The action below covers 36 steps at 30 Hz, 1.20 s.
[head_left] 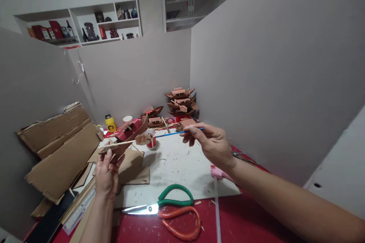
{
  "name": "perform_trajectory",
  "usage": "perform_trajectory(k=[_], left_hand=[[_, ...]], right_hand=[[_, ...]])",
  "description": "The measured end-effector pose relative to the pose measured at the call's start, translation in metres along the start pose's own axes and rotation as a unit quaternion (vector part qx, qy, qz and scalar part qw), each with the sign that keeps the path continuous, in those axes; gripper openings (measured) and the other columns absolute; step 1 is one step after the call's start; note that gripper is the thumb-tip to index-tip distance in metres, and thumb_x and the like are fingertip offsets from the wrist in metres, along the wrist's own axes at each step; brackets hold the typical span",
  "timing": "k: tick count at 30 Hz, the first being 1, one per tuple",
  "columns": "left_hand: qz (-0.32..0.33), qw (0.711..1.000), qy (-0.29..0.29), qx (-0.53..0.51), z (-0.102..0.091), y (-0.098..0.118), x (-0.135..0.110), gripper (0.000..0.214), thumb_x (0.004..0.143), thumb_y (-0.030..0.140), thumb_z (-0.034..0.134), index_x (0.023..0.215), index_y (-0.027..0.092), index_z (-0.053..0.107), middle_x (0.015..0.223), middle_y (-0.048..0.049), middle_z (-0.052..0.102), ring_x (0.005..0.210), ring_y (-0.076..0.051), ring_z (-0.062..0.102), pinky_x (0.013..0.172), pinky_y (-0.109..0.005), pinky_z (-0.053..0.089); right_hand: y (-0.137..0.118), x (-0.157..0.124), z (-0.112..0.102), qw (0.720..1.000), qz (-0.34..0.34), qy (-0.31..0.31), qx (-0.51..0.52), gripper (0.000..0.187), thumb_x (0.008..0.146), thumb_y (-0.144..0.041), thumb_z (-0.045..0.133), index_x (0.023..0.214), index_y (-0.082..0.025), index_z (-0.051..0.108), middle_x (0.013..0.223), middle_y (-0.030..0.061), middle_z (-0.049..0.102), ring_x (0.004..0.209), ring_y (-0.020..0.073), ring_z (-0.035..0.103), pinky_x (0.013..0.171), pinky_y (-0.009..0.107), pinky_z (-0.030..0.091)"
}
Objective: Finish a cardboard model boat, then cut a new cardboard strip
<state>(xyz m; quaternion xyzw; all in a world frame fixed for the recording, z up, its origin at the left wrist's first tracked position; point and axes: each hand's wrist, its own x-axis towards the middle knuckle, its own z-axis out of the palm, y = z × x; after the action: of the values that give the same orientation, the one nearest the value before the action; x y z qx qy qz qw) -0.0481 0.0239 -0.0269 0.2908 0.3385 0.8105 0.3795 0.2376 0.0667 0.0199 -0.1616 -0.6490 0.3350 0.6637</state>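
My left hand (107, 172) is closed around the bottom of a small wooden model boat (128, 133) with a red deck, held up above the table. A thin wooden stick (119, 143) juts across the boat. My right hand (209, 142) pinches a blue-handled brush (173, 133), which points left toward the boat; its tip is over a small red and white cup (151, 140).
A white board (176, 171) lies on the red table (251, 220). Green-handled scissors (165, 203) and orange-handled ones (182, 226) lie near me. Cardboard sheets (62, 152) pile at the left. Finished boats (181, 102) are stacked at the back, by a yellow bottle (110, 123). Grey partitions enclose the desk.
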Motion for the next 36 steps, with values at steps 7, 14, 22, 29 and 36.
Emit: perform_trajectory(k=[7,14,22,29,36], left_hand=[[-0.001,1.0,-0.003,-0.005,-0.001,-0.001,0.001,0.032,0.073,0.029,0.072,0.103,0.025,0.065,0.097,-0.0017,0.069,0.085,-0.015,0.066,0.083,-0.034,0.052],[0.003,1.0,-0.007,0.004,-0.002,-0.001,0.0,0.032,0.073,0.03,0.073,0.103,0.025,0.065,0.1,-0.0021,0.069,0.087,-0.014,0.066,0.085,-0.032,0.051],[-0.001,1.0,-0.006,0.007,-0.002,0.0,0.001,0.034,0.072,0.032,0.073,0.104,0.026,0.065,0.103,-0.0025,0.069,0.088,-0.015,0.066,0.081,-0.032,0.052],[0.004,1.0,-0.003,-0.002,0.0,0.001,0.0,0.027,0.071,0.03,0.074,0.096,0.024,0.065,0.1,-0.0015,0.068,0.087,-0.015,0.066,0.08,-0.032,0.053],[0.003,1.0,-0.011,0.005,-0.001,0.0,-0.001,0.027,0.07,0.031,0.074,0.094,0.023,0.064,0.1,-0.0017,0.069,0.086,-0.015,0.067,0.082,-0.033,0.051]], right_hand=[[-0.001,0.0,-0.001,1.0,0.018,0.008,-0.005,0.017,0.085,-0.034,0.062,0.083,-0.019,0.07,0.068,0.0035,0.069,0.055,0.0141,0.063,0.043,0.024,0.047],[-0.003,0.001,0.002,1.0,-0.002,0.012,0.004,0.014,0.085,-0.032,0.062,0.086,-0.021,0.071,0.071,0.003,0.07,0.057,0.014,0.063,0.043,0.024,0.047],[-0.003,-0.003,0.002,1.0,0.003,0.002,-0.005,0.014,0.086,-0.031,0.062,0.086,-0.02,0.071,0.067,0.0027,0.069,0.056,0.0138,0.063,0.044,0.024,0.047],[-0.006,0.0,0.007,1.0,-0.003,-0.003,-0.003,0.015,0.086,-0.032,0.062,0.086,-0.021,0.071,0.071,0.0035,0.071,0.057,0.014,0.063,0.046,0.025,0.049],[0.001,-0.005,0.013,0.999,0.014,-0.047,-0.008,0.018,0.087,-0.033,0.06,0.087,-0.019,0.07,0.069,0.0039,0.069,0.059,0.0143,0.063,0.045,0.024,0.049]])
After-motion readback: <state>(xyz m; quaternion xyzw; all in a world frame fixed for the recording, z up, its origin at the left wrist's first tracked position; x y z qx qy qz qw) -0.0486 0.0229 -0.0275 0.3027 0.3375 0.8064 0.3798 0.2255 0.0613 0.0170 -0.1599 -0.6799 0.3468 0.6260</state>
